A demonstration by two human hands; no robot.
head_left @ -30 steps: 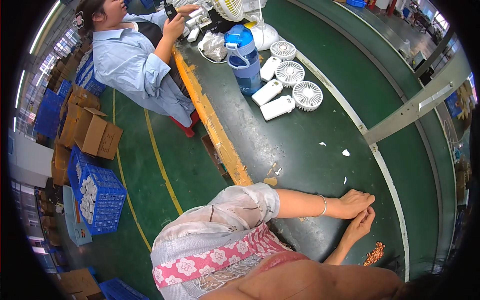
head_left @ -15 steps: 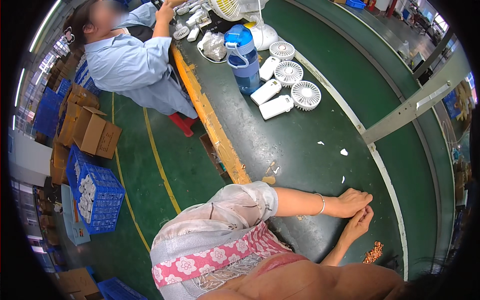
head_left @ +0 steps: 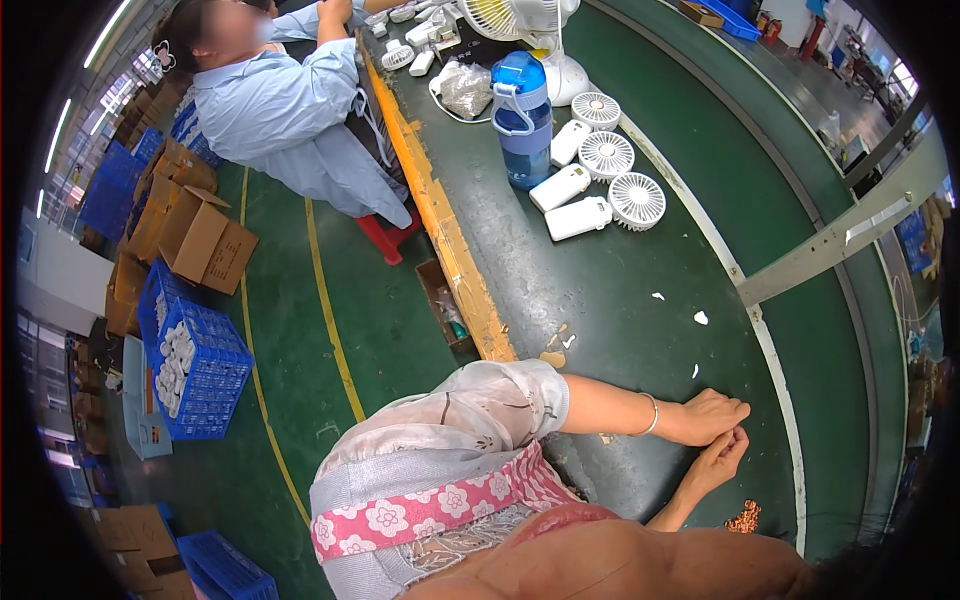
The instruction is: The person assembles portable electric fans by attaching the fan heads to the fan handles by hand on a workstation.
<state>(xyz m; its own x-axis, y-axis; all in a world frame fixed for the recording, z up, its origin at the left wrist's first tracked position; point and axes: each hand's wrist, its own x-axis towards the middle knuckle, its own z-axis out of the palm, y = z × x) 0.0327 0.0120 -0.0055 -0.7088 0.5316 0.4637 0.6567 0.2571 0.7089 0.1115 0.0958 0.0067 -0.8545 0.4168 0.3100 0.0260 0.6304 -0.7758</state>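
Observation:
My left hand (head_left: pixel 712 416), with a bangle (head_left: pixel 650 414) at its wrist, is closed with the fingertips pressed together above the dark green worktable (head_left: pixel 640 345). Just below it in the view, my right hand (head_left: pixel 718 463) is pinched too, its fingertips close to the left ones. Anything between the fingers is hidden or too small to make out. A small heap of copper-coloured metal bits (head_left: pixel 743 518) lies on the table by my right forearm. Small white scraps (head_left: pixel 701 318) lie farther along the tabletop.
Several white handheld fans (head_left: pixel 637 201) stand beside a blue water bottle (head_left: pixel 522 120); a larger fan (head_left: pixel 568 78) is behind. A metal post (head_left: pixel 840 245) crosses the green conveyor belt (head_left: pixel 825 370). Far left, a co-worker (head_left: pixel 290 110) sits; blue crates (head_left: pixel 215 380) and cartons (head_left: pixel 208 240) stand on the floor.
The view has shifted slightly, so the table things sit a little farther right. Both my hands stay together in nearly the same pose. The co-worker's hands have moved a little.

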